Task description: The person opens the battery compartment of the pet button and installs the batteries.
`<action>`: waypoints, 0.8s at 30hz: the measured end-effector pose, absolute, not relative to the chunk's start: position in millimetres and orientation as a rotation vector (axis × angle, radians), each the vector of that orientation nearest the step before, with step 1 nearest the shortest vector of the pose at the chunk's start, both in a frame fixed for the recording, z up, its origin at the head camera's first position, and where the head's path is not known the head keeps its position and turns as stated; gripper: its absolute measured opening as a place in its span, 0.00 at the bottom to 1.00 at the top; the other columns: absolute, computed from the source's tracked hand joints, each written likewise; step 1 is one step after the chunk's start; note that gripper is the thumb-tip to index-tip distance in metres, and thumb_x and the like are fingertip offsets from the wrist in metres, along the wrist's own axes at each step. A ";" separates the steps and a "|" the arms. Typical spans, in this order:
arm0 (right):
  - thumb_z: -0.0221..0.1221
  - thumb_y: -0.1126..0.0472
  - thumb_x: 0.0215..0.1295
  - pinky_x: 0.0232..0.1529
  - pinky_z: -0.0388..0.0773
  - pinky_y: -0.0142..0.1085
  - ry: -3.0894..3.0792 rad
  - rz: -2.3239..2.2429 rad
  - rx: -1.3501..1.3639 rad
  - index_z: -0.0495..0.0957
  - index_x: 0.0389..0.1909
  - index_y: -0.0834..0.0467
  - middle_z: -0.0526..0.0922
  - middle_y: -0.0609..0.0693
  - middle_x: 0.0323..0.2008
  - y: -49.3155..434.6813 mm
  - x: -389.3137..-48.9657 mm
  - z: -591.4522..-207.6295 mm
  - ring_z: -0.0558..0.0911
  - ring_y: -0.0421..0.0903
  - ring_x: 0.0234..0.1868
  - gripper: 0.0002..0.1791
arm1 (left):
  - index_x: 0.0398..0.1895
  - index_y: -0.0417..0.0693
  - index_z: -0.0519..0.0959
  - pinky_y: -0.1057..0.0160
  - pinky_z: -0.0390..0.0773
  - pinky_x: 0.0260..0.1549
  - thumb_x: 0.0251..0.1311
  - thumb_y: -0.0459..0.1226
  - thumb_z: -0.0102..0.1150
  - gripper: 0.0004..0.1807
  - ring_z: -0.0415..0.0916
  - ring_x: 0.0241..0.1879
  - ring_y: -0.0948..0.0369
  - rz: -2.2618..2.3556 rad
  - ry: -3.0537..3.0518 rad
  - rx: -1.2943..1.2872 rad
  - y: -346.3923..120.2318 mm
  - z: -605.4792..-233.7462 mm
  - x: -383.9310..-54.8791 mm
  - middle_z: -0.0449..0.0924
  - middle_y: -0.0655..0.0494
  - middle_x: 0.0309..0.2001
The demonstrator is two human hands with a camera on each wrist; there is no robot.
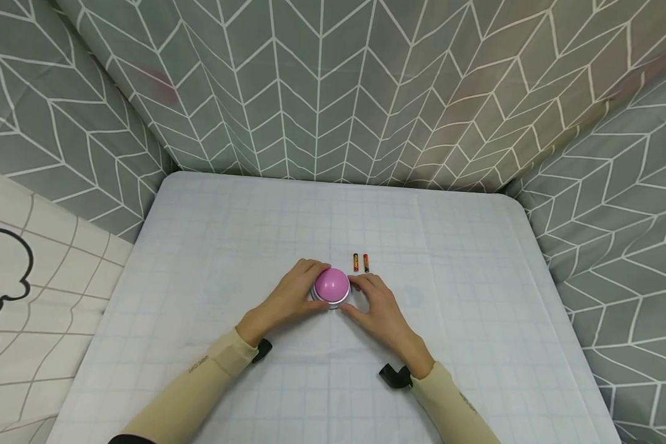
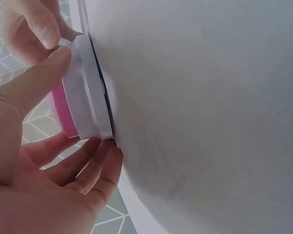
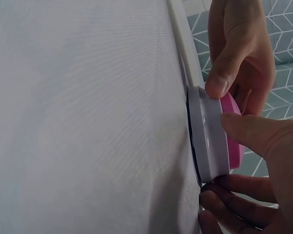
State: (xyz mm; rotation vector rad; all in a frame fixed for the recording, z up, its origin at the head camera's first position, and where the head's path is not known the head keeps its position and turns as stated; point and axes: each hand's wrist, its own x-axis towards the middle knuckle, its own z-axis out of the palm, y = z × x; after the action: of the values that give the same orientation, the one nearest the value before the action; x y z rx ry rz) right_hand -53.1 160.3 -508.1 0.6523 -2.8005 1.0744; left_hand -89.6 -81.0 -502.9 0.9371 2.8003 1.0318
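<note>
A round push button with a pink dome [image 1: 332, 285] and a white, shiny base ring [image 2: 87, 92] sits flat on the table. My left hand [image 1: 298, 288] holds its left side, thumb at the near rim and fingers curved round the far side. From the right, my right hand [image 1: 378, 308] grips the same base; in the right wrist view its thumb [image 3: 249, 129] presses the white ring while the fingers [image 3: 234, 200] curl at the opposite side. Just beyond the button lie two small batteries, the left battery [image 1: 356, 263] and the right battery [image 1: 366, 263], side by side and untouched.
A white, faintly checked cloth covers the table [image 1: 244, 222]. Grey curtains [image 1: 333, 92] with white chevron lines stand behind it and at the sides. Dark wrist mounts [image 1: 395, 376] sit at the sleeve cuffs.
</note>
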 end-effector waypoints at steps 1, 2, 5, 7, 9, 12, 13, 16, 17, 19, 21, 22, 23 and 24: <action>0.77 0.53 0.61 0.57 0.82 0.46 -2.790 1.076 0.656 0.81 0.62 0.60 0.84 0.53 0.53 159.9 -53.4 -508.4 0.81 0.47 0.56 0.31 | 0.65 0.37 0.76 0.47 0.80 0.63 0.45 0.40 0.87 0.44 0.75 0.61 0.48 1.036 2.803 0.939 -80.5 -503.3 -89.7 0.80 0.44 0.59; 0.77 0.54 0.61 0.57 0.82 0.46 -2.782 1.079 0.657 0.81 0.62 0.60 0.84 0.53 0.53 159.6 -53.6 -508.7 0.81 0.47 0.56 0.30 | 0.65 0.37 0.76 0.46 0.80 0.63 0.44 0.40 0.88 0.44 0.75 0.61 0.48 1.038 2.806 0.941 -79.9 -503.6 -89.8 0.80 0.44 0.59; 0.76 0.54 0.62 0.55 0.83 0.44 -2.765 1.082 0.651 0.81 0.61 0.59 0.84 0.52 0.52 158.6 -54.4 -510.0 0.82 0.46 0.54 0.28 | 0.65 0.37 0.75 0.47 0.80 0.64 0.45 0.41 0.88 0.44 0.75 0.62 0.49 1.022 2.803 0.926 -78.5 -503.9 -90.2 0.80 0.45 0.60; 0.76 0.54 0.62 0.53 0.83 0.43 -2.770 1.085 0.639 0.81 0.60 0.60 0.84 0.51 0.52 158.4 -54.5 -510.1 0.82 0.46 0.53 0.28 | 0.65 0.38 0.75 0.48 0.79 0.65 0.45 0.42 0.88 0.44 0.74 0.62 0.49 1.009 2.797 0.922 -77.1 -503.6 -90.7 0.80 0.45 0.60; 0.76 0.54 0.62 0.52 0.83 0.43 -2.778 1.091 0.627 0.82 0.60 0.60 0.84 0.51 0.52 158.5 -54.3 -509.9 0.82 0.46 0.53 0.28 | 0.65 0.38 0.75 0.49 0.79 0.65 0.45 0.44 0.88 0.45 0.74 0.62 0.50 0.987 2.797 0.922 -75.5 -503.3 -91.3 0.80 0.46 0.61; 0.76 0.54 0.62 0.52 0.84 0.43 -2.786 1.101 0.622 0.82 0.60 0.60 0.84 0.52 0.52 158.6 -53.7 -509.6 0.82 0.46 0.53 0.28 | 0.64 0.38 0.75 0.50 0.79 0.65 0.44 0.44 0.88 0.45 0.74 0.61 0.50 0.985 2.796 0.926 -74.1 -503.1 -91.9 0.80 0.46 0.60; 0.76 0.54 0.63 0.52 0.84 0.43 -2.785 1.101 0.623 0.82 0.60 0.60 0.84 0.52 0.52 158.6 -53.5 -509.6 0.82 0.47 0.53 0.28 | 0.64 0.38 0.75 0.49 0.79 0.65 0.44 0.44 0.88 0.45 0.74 0.61 0.50 0.991 2.792 0.921 -73.9 -503.1 -91.9 0.80 0.46 0.60; 0.76 0.54 0.62 0.51 0.84 0.43 -2.772 1.104 0.630 0.82 0.60 0.60 0.84 0.53 0.52 158.7 -52.9 -510.2 0.83 0.47 0.53 0.28 | 0.63 0.37 0.75 0.49 0.79 0.64 0.43 0.42 0.88 0.44 0.74 0.61 0.50 1.029 2.781 0.903 -73.5 -502.8 -91.6 0.80 0.46 0.59; 0.76 0.54 0.62 0.51 0.84 0.43 -2.767 1.106 0.633 0.82 0.60 0.60 0.84 0.53 0.52 158.7 -52.8 -510.4 0.83 0.47 0.52 0.28 | 0.63 0.37 0.75 0.48 0.79 0.64 0.43 0.42 0.88 0.44 0.74 0.61 0.49 1.048 2.774 0.896 -73.5 -502.5 -91.5 0.80 0.46 0.59; 0.76 0.55 0.62 0.51 0.84 0.43 -2.762 1.114 0.635 0.82 0.60 0.60 0.85 0.54 0.51 158.9 -52.5 -510.3 0.83 0.47 0.52 0.27 | 0.62 0.36 0.75 0.47 0.79 0.64 0.42 0.40 0.88 0.44 0.73 0.61 0.49 1.082 2.759 0.878 -73.6 -502.0 -91.1 0.80 0.45 0.58; 0.76 0.55 0.62 0.51 0.84 0.43 -2.768 1.122 0.632 0.82 0.60 0.60 0.85 0.53 0.51 159.2 -52.3 -509.9 0.82 0.47 0.52 0.27 | 0.62 0.36 0.75 0.46 0.78 0.64 0.41 0.39 0.88 0.44 0.73 0.61 0.48 1.103 2.741 0.855 -74.0 -501.2 -90.8 0.80 0.44 0.58; 0.76 0.55 0.63 0.51 0.85 0.42 -2.774 1.130 0.631 0.82 0.60 0.60 0.85 0.53 0.51 159.3 -52.1 -509.4 0.82 0.47 0.52 0.27 | 0.62 0.36 0.75 0.47 0.78 0.64 0.41 0.39 0.88 0.44 0.73 0.62 0.48 1.110 2.729 0.841 -74.2 -500.8 -90.6 0.80 0.44 0.58; 0.75 0.55 0.63 0.51 0.84 0.42 -2.781 1.137 0.627 0.82 0.60 0.60 0.85 0.52 0.51 159.4 -51.9 -508.6 0.82 0.46 0.52 0.26 | 0.62 0.36 0.76 0.47 0.78 0.64 0.40 0.39 0.88 0.44 0.73 0.62 0.49 1.112 2.719 0.826 -74.6 -500.3 -90.3 0.80 0.45 0.58; 0.75 0.55 0.64 0.51 0.85 0.42 -2.789 1.148 0.622 0.82 0.60 0.59 0.85 0.52 0.51 159.6 -51.6 -507.6 0.83 0.46 0.52 0.25 | 0.63 0.37 0.76 0.47 0.78 0.64 0.40 0.39 0.88 0.44 0.73 0.62 0.49 1.114 2.705 0.805 -74.9 -500.0 -90.1 0.80 0.45 0.58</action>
State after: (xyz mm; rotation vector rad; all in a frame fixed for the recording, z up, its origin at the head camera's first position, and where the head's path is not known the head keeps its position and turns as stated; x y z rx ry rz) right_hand -51.6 159.6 -507.6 0.6222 -2.7885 1.1481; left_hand -90.1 -74.9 -500.0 0.8046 2.7048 1.1143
